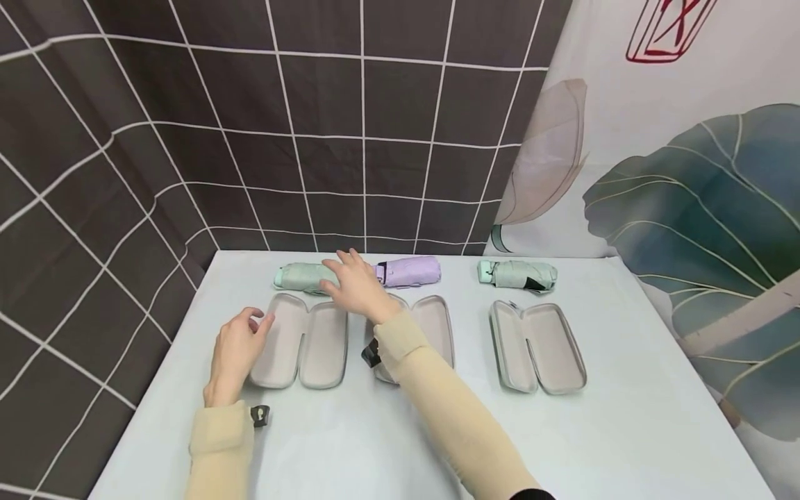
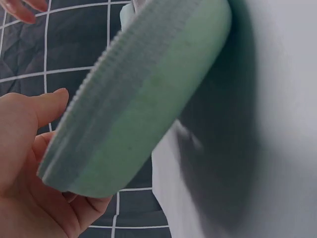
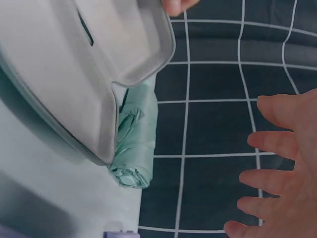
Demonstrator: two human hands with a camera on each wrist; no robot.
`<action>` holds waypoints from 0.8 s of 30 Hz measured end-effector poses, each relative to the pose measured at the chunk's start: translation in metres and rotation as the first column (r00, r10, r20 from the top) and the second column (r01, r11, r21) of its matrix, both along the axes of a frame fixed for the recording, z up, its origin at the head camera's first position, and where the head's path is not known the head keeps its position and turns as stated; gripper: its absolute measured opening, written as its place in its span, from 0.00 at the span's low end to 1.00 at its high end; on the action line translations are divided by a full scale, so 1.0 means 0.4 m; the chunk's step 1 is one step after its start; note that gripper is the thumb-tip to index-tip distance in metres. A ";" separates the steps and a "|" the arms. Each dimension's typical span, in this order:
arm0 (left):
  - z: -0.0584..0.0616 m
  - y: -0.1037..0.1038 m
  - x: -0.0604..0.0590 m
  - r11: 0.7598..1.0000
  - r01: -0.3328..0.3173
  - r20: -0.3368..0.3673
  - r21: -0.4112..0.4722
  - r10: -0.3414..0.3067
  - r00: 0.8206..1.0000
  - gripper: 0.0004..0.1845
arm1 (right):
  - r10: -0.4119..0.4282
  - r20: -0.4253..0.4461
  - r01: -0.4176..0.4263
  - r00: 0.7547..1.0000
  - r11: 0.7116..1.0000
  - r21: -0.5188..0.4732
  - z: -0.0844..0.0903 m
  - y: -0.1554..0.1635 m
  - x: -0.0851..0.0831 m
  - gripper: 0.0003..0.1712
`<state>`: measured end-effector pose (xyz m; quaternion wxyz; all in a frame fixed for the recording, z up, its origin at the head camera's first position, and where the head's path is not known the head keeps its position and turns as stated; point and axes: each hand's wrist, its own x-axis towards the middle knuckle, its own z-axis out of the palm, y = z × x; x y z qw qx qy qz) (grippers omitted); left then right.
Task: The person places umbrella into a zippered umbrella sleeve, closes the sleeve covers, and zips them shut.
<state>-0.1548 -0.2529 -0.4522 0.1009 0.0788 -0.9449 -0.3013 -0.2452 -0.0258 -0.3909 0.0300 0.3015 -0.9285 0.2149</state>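
Pale bench (image 1: 625,417), backed by dark grid-patterned cloth (image 1: 187,104) and a leaf-print hanging (image 1: 687,208).

Far row, near the back edge: mint folded umbrella (image 1: 298,276), lilac umbrella (image 1: 409,271) beside it, second mint umbrella (image 1: 519,274) well apart to the right.

Nearer row: three opened grey cases, left case (image 1: 303,342), middle case (image 1: 434,326) (partly hidden by the sleeve), right case (image 1: 537,346).

Right hand (image 1: 356,285) is hovering over the mint folded umbrella's right end, its grip slack and fingers spread (image 3: 277,148), holding nothing.

Left hand (image 1: 234,351) is resting at the left case's outer edge, fingers loosely curled, gripping nothing.

Front half of the bench is lying bare; open room between middle and right cases.
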 end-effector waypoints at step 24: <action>-0.052 -0.034 0.007 0.998 0.031 -0.021 0.061 -0.030 0.999 0.12 | -0.002 0.233 -0.037 0.973 0.986 0.165 -0.074 -0.146 -0.187 0.34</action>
